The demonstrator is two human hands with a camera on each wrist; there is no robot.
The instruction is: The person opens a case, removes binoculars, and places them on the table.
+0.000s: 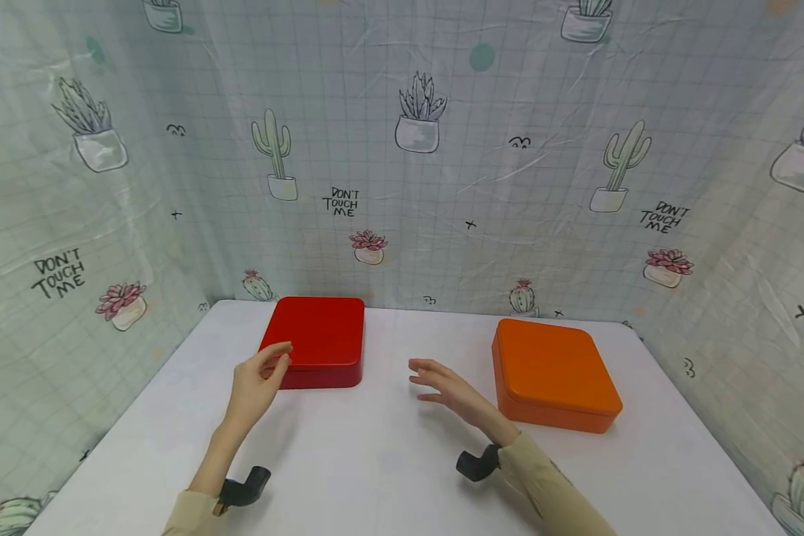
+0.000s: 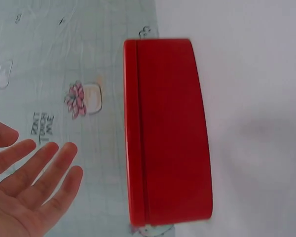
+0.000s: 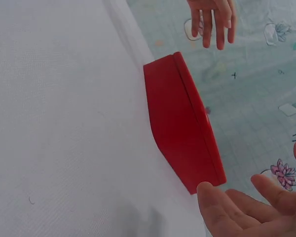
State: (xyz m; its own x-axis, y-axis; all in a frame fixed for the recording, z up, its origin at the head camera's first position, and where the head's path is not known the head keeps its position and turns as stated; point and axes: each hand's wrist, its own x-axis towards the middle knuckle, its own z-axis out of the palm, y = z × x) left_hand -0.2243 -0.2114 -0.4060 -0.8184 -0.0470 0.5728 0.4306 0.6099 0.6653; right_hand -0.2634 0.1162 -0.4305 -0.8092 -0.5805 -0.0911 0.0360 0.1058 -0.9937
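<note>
A flat red box (image 1: 316, 331) with a closed lid stands at the back left of the white table. My left hand (image 1: 254, 387) hovers by its near left corner, fingers loosely bent and holding nothing. In the left wrist view, the fingers (image 2: 44, 180) show apart from the box's side (image 2: 170, 131). My right hand (image 1: 452, 394) is raised over the table between the red box and an orange box (image 1: 556, 372), its fingers spread and nothing in them. The orange box, also lidded, sits to the right of that hand, slightly turned. In the right wrist view, both hands appear around the red box.
The white tabletop (image 1: 375, 461) runs up to a curtain (image 1: 469, 171) printed with cacti, which hangs behind and along both sides. Each wrist carries a black camera mount (image 1: 244, 487) that sticks out over the table.
</note>
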